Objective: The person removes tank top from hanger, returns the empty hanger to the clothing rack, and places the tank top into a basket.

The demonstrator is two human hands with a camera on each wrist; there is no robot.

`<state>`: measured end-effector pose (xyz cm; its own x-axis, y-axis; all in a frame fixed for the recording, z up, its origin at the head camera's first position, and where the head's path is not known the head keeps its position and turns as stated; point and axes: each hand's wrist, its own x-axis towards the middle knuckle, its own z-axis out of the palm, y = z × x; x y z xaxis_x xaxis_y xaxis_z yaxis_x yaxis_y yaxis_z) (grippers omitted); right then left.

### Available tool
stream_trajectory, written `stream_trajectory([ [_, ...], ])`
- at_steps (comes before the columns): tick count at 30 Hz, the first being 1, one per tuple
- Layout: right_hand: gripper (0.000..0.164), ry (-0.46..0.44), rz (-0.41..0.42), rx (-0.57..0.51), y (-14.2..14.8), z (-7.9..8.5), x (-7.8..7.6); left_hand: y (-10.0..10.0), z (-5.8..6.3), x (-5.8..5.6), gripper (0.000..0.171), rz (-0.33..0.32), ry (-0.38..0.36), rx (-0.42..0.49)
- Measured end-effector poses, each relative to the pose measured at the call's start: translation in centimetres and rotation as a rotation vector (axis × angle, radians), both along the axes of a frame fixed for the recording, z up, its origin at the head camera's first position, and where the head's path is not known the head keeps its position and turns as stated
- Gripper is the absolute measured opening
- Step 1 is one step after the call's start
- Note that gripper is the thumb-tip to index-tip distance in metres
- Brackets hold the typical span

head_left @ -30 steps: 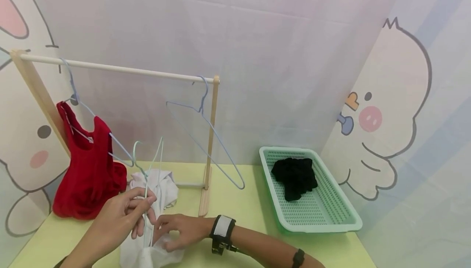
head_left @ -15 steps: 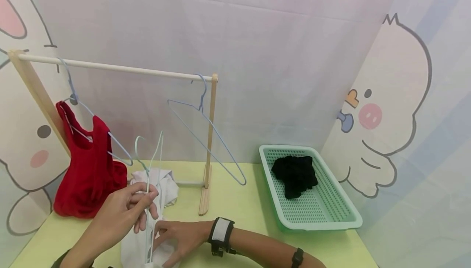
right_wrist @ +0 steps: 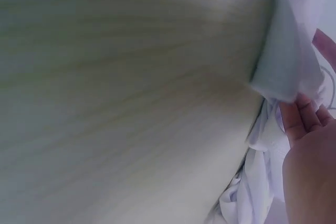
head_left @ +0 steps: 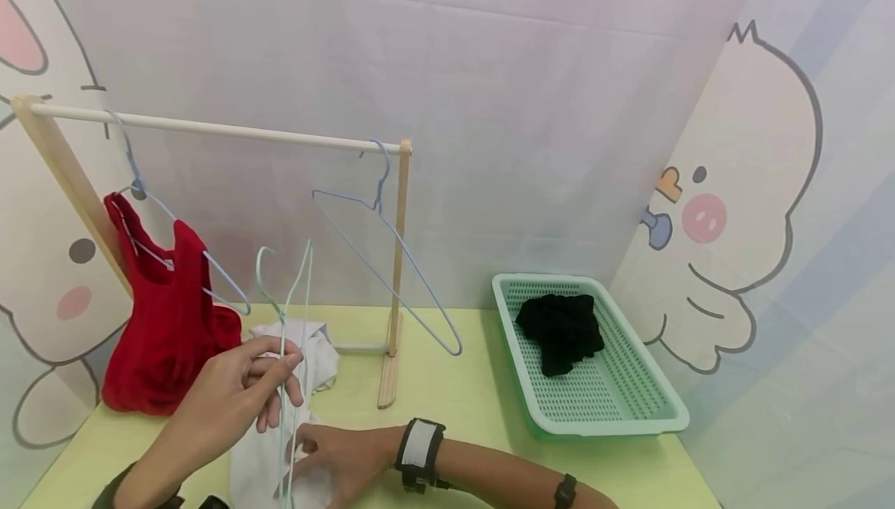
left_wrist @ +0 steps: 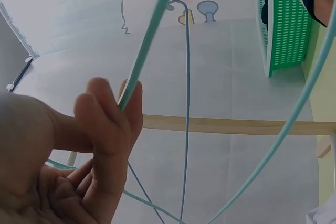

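My left hand (head_left: 234, 392) pinches a mint-green hanger (head_left: 283, 400) between thumb and fingers, one wire side running through its grip. The left wrist view shows the same hand (left_wrist: 102, 129) with the hanger wire (left_wrist: 152, 35) between its fingers. A white garment (head_left: 318, 353) lies beneath the hanger, crumpled at its far end and flatter near me. My right hand (head_left: 353, 454) grips this cloth around the hanger's lower end. In the right wrist view, the white fabric (right_wrist: 289, 40) hangs over the fingers of the right hand (right_wrist: 315, 166). The hanger's lowest tip is cut off by the frame.
A wooden rack (head_left: 231, 130) stands at the left, bearing a red tank top (head_left: 164, 322) on a blue hanger. Another blue hanger (head_left: 419, 272) hangs bare by the rack's right post. On the right, a green basket (head_left: 632, 365) contains a black garment (head_left: 559, 330).
The left hand and green hanger have risen slightly in the head view. The right hand has shifted a little toward me, and the cloth bunched on the hanger's lower end has dropped from view.
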<state>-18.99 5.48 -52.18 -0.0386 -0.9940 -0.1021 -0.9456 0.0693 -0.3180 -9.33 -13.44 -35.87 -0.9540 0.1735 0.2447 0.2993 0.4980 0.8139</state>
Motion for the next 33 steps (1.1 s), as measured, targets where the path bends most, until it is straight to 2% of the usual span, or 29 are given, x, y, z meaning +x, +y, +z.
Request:
stream_trajectory([
  [5, 0.069, 0.080, 0.041, -0.006, -0.1, -0.7, -0.1, -0.3, 1.1, 0.1, 0.019, -0.035, 0.015, 0.018],
  [9, 0.072, 0.041, 0.050, -0.014, -0.1, -0.9, -0.2, -1.0, 2.6, -0.5, 0.019, -0.070, 0.045, 0.020],
  [14, 0.074, -0.012, 0.042, 0.006, 0.0, -1.2, -0.4, -1.6, 4.8, -1.7, 0.023, -0.071, 0.116, -0.010],
  [17, 0.073, -0.012, 0.035, 0.014, 0.0, -1.2, -0.4, -1.8, 6.2, -2.5, 0.022, -0.082, 0.142, -0.008],
  [24, 0.072, -0.015, -0.020, 0.058, 0.1, -0.8, -0.2, -2.0, 8.9, -5.3, 0.027, -0.144, 0.097, 0.092],
  [33, 0.071, -0.012, -0.035, 0.078, 0.0, -0.7, 0.0, -2.6, 11.2, -8.0, 0.032, -0.098, 0.061, 0.140],
])
